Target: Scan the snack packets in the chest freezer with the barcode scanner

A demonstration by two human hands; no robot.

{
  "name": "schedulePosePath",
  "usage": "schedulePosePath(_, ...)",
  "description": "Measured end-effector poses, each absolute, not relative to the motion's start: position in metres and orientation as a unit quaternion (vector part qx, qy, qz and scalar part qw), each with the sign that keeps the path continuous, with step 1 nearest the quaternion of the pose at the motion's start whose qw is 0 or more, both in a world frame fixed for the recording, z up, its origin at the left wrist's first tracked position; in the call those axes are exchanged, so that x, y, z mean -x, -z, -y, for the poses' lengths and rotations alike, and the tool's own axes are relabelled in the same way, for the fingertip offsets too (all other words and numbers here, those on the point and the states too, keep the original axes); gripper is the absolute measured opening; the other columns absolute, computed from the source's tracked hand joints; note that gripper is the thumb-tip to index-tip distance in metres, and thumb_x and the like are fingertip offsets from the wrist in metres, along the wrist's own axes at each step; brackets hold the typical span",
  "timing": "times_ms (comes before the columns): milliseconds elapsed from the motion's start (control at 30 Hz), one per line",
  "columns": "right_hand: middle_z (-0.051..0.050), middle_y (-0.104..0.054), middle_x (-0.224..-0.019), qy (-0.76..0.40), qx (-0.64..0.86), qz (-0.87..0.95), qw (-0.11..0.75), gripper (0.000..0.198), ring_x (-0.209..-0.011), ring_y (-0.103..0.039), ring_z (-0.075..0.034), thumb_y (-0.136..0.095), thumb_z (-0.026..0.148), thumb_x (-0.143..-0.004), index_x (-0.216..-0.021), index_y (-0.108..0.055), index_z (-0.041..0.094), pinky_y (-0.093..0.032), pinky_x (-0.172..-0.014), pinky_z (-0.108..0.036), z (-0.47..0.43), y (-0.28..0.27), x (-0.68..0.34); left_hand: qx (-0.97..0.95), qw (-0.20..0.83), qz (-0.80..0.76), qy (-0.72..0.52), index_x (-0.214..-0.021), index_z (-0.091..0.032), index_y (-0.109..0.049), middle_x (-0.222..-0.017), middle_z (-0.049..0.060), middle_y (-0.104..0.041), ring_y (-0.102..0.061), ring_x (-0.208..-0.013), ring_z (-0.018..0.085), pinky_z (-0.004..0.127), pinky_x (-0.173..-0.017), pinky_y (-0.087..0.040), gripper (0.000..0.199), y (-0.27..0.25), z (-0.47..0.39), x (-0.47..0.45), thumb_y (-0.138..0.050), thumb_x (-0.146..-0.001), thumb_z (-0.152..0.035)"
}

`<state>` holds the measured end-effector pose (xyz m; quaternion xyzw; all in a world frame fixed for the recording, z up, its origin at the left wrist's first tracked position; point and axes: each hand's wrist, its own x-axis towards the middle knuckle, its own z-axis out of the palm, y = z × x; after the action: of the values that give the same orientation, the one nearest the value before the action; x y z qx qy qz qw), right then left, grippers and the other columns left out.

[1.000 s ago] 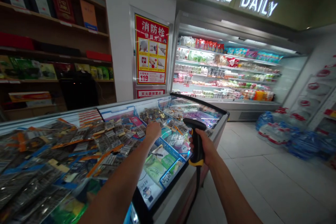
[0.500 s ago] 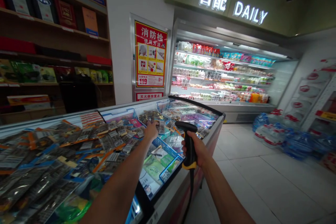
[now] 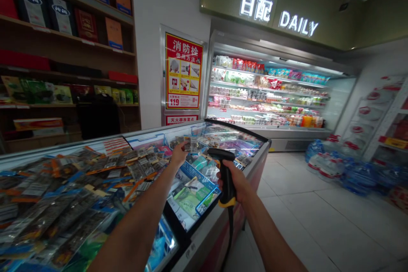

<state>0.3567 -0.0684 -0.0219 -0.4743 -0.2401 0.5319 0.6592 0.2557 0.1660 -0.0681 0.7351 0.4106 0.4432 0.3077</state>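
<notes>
In my right hand [image 3: 234, 178] is a black and yellow barcode scanner [image 3: 227, 178], my fingers wrapped round its grip. The scanner's head points left, toward my other hand, and its cable hangs down below. My left hand [image 3: 179, 154] is stretched out over the chest freezer [image 3: 199, 238]. Its fingers are closed at the edge of a small packet [image 3: 191, 145] with a pale printed label. Many flat plastic packets [image 3: 51, 191] with dark contents and orange or blue edges lie heaped to the left of my left forearm.
Blue baskets [image 3: 204, 177] with bagged goods stand inside the freezer. Behind it are a red fire-hydrant notice [image 3: 184, 72] and a lit refrigerated display [image 3: 267, 129]. Wooden shelves [image 3: 98, 46] with boxes rise at left. Water bottles [image 3: 360, 178] stand on the tiled floor at right.
My left hand has moved slightly left and up with the packet. The scanner in my right hand has shifted a little left. The view has turned slightly.
</notes>
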Motion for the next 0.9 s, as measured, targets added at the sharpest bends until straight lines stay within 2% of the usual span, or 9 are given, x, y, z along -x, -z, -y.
schedulePosePath(333,0.003,-0.051,-0.047,-0.534,0.475,0.241,0.657,0.024,-0.035,-0.046,-0.009,-0.05,0.04,-0.074,-0.076,-0.052,0.016,-0.035,-0.035,-0.02,0.068,0.021,-0.354,-0.743,0.315,-0.373,-0.458,-0.111,-0.013,-0.058,-0.067,0.0,-0.056,-0.051,-0.06,0.01,0.022,-0.061,-0.042,0.053,0.065,-0.16,-0.254,-0.052,-0.059,-0.002)
schedulePosePath(500,0.003,-0.052,-0.048,-0.516,0.485,0.231,0.667,0.023,-0.036,-0.047,-0.009,-0.049,0.039,-0.075,-0.077,-0.052,0.016,-0.036,-0.035,-0.021,0.066,0.021,-0.359,-0.778,0.243,-0.404,-0.416,-0.114,-0.014,-0.056,-0.077,0.003,-0.06,-0.055,-0.071,0.014,0.026,-0.067,-0.045,0.053,0.068,-0.163,-0.25,-0.049,-0.062,-0.003)
schedulePosePath(767,0.003,-0.051,-0.048,-0.497,0.491,0.207,0.685,0.021,-0.035,-0.045,-0.008,-0.049,0.037,-0.076,-0.072,-0.05,0.016,-0.036,-0.034,-0.02,0.065,0.027,-0.372,-0.794,0.097,-0.535,-0.27,-0.115,-0.014,-0.054,-0.111,0.012,-0.057,-0.053,-0.1,0.02,0.029,-0.083,-0.04,0.048,0.067,-0.164,-0.228,-0.044,-0.068,-0.006)
schedulePosePath(900,0.002,-0.05,-0.048,-0.492,0.492,0.2,0.69,0.02,-0.035,-0.045,-0.009,-0.048,0.035,-0.077,-0.073,-0.051,0.016,-0.036,-0.033,-0.019,0.066,0.026,-0.376,-0.777,0.087,-0.572,-0.247,-0.11,-0.015,-0.056,-0.111,0.015,-0.055,-0.052,-0.1,0.027,0.043,-0.084,-0.038,0.041,0.065,-0.162,-0.219,-0.044,-0.071,-0.012)
